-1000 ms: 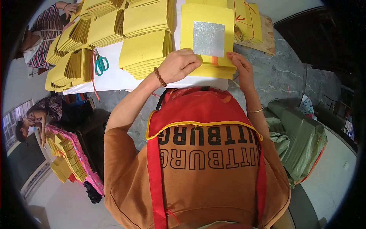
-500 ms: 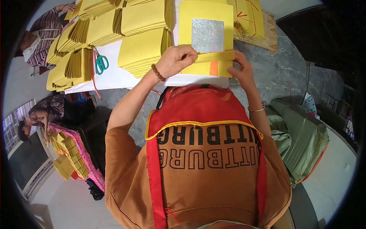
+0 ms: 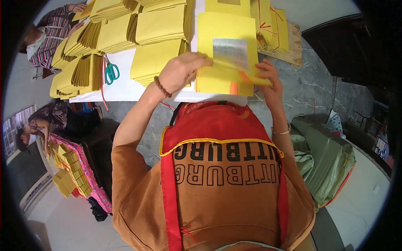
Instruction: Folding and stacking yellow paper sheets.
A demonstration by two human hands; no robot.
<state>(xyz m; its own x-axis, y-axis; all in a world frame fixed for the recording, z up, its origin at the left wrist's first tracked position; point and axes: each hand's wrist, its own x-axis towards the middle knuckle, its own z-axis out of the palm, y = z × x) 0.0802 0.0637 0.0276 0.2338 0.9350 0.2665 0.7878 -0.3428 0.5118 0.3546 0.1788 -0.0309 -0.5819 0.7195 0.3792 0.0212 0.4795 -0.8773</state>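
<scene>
A sheet of yellow paper with a silver rectangle (image 3: 230,49) lies near the table's front edge. Its near edge is lifted in a folded strip (image 3: 234,69), smeared by motion. My left hand (image 3: 181,71) is closed on the strip's left end, its fingertips pressed together. At the right end, my right hand (image 3: 271,79) has the paper between its thumb and fingers, which are partly spread. Underneath shows another yellow sheet (image 3: 213,86) with an orange patch (image 3: 234,88). Just left of my left hand is a pile of folded yellow papers (image 3: 155,60).
Several more folded yellow piles (image 3: 161,25) cover the table's (image 3: 123,90) left and back. Green-handled scissors (image 3: 111,72) lie between piles. Tied yellow bundles (image 3: 276,31) rest on a wooden board at right. Two people, a striped sleeve (image 3: 54,31) and a patterned sleeve (image 3: 52,119), work at left.
The folded strip has lost its flat, straight line and now slants down to the right. My left hand has shifted slightly left, my right hand slightly right. The view has tilted a little.
</scene>
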